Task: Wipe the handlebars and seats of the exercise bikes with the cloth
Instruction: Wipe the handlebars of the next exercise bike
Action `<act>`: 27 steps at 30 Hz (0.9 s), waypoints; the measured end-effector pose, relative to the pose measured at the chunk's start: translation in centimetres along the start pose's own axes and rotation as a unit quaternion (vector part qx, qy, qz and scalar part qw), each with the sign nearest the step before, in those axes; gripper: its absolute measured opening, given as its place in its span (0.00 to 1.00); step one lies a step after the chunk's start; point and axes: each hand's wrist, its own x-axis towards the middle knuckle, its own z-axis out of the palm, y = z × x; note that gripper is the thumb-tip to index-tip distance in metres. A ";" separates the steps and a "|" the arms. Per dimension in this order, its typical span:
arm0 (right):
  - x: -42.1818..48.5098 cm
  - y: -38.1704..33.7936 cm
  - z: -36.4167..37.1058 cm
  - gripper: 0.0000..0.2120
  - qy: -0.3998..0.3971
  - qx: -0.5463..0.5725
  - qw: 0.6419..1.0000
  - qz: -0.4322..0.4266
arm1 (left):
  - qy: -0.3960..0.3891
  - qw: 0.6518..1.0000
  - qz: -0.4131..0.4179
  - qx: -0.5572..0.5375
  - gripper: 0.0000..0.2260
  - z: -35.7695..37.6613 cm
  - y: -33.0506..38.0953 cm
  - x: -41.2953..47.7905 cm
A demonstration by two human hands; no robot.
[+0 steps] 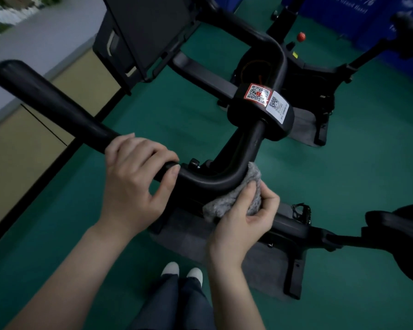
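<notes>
My right hand (243,217) pinches a fuzzy grey cloth (227,201), thumb on top and fingers curled beneath, pressing it against the underside of the bend in the matte black tubular handlebar (48,98). My left hand (134,177) is wrapped around the same bar just beside that bend. Past the bend, the bar's centre clamp carries a red QR sticker (259,94) and a white one (278,104). The bike's black padded seat (401,225) sits far right, above the green floor (177,120).

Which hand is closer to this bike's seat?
Right. The right hand, gripping the cloth, sits toward the seat; the left hand holds the handlebar farther off on the other side.
</notes>
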 end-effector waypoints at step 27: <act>8.4 -2.6 1.0 0.05 -0.193 -0.181 0.937 -0.227 | -0.031 0.998 -0.042 -0.017 0.12 -0.1 2.1 0.1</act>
